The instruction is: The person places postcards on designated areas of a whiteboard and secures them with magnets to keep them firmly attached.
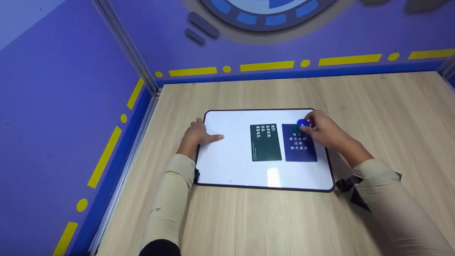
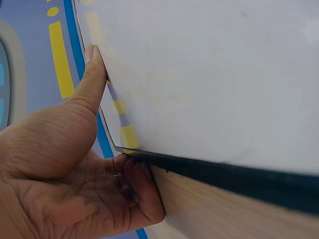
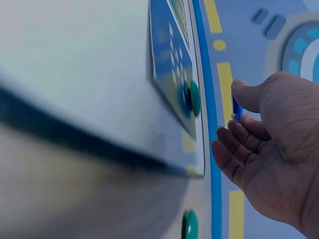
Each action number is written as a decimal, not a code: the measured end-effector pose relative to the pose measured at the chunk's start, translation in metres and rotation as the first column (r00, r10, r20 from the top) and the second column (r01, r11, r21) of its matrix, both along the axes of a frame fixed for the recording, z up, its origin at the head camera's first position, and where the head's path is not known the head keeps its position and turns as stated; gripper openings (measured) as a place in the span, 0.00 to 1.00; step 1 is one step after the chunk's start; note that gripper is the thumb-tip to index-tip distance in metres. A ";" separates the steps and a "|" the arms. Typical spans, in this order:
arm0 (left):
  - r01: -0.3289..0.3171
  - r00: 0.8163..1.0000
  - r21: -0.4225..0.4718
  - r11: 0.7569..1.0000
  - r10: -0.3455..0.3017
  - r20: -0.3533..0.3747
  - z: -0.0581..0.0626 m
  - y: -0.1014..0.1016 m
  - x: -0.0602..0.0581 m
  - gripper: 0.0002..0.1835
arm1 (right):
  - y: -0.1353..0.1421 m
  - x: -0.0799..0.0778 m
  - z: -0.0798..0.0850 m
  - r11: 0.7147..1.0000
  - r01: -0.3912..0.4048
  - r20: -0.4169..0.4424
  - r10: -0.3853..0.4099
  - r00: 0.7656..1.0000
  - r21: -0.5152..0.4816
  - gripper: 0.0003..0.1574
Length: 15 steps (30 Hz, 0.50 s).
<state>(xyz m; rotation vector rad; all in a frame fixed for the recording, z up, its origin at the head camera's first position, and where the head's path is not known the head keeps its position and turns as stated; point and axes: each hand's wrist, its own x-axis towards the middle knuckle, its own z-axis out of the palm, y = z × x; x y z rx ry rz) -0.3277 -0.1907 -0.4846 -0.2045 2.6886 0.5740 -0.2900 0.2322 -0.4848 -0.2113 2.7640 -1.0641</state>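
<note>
A white whiteboard with a black rim lies on the wooden table. My left hand holds its left edge, thumb laid on the white face and the other fingers curled at the rim, as the left wrist view shows. A green card and, to its right, a blue card with white writing lie on the board. A green round magnet sits on the blue card near its top. Just over it, my right hand pinches a blue round magnet between thumb and fingers, apart from the card.
Another green magnet shows beyond the board's edge in the right wrist view. A dark, flat item lies partly hidden under the right forearm. Purple panels with yellow marks border the table on the left and at the back.
</note>
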 end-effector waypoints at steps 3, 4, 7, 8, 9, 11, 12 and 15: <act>0.007 1.000 -0.008 1.000 -0.007 0.002 0.001 0.000 0.001 0.70 | -0.012 -0.003 -0.003 1.000 -0.015 -0.006 0.015 1.000 0.009 0.28; 0.010 1.000 -0.011 1.000 -0.010 0.002 0.001 0.000 0.001 0.70 | -0.016 -0.004 -0.004 1.000 -0.021 -0.004 0.021 1.000 0.014 0.28; 0.013 1.000 -0.020 1.000 -0.013 0.005 0.002 0.001 0.001 0.70 | -0.028 -0.008 -0.008 0.999 -0.039 0.010 0.039 0.999 0.028 0.28; 0.011 1.000 -0.021 1.000 -0.011 0.005 0.002 0.001 0.001 0.70 | -0.033 -0.010 -0.009 0.998 -0.050 0.012 0.050 0.999 0.033 0.28; 0.010 1.000 -0.021 1.000 -0.010 0.004 0.002 0.001 0.001 0.70 | -0.037 -0.011 -0.011 0.998 -0.057 0.013 0.057 0.998 0.040 0.28; 0.008 1.000 -0.019 1.000 -0.008 0.003 0.002 0.001 0.001 0.70 | -0.046 -0.014 -0.012 0.996 -0.078 0.008 0.078 0.997 0.048 0.28; 0.008 1.000 -0.020 1.000 -0.008 0.002 0.002 0.001 0.001 0.70 | -0.049 -0.016 -0.013 0.994 -0.090 0.000 0.091 0.996 0.056 0.27; 0.004 1.000 -0.016 1.000 -0.004 0.004 0.002 0.001 0.002 0.70 | -0.059 -0.018 -0.012 0.990 -0.121 -0.023 0.123 0.992 0.077 0.27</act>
